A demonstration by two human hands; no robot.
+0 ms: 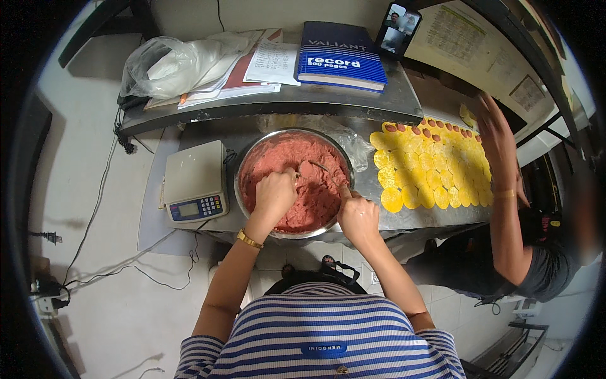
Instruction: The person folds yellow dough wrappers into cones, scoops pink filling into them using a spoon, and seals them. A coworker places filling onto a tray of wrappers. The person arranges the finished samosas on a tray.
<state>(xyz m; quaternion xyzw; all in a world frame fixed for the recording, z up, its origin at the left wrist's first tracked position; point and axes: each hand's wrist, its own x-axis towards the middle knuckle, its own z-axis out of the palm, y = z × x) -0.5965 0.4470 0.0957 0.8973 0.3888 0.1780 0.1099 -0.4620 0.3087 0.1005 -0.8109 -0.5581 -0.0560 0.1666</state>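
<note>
A wide steel bowl [238,183] holds a mass of pink ground meat [303,205] in front of me. My left hand [276,197] is closed over the bowl's left half, on what looks like a spoon with a lump of meat [307,169] at its end. From the right rim, my right hand [358,218] reaches in, closed around a thin metal utensil [329,172] whose tip is by that lump. The utensil's exact kind is unclear. Right of the bowl lie rows of round yellow wrappers [424,177]; small meat portions [427,133] sit on the farthest rows.
A digital scale [197,177] stands left of the bowl. Behind is a raised shelf [278,101] with a plastic bag [165,66], papers [271,64], a blue record book [341,55] and a propped phone [398,30]. At right, another person's arm [505,183] reaches beside the wrappers.
</note>
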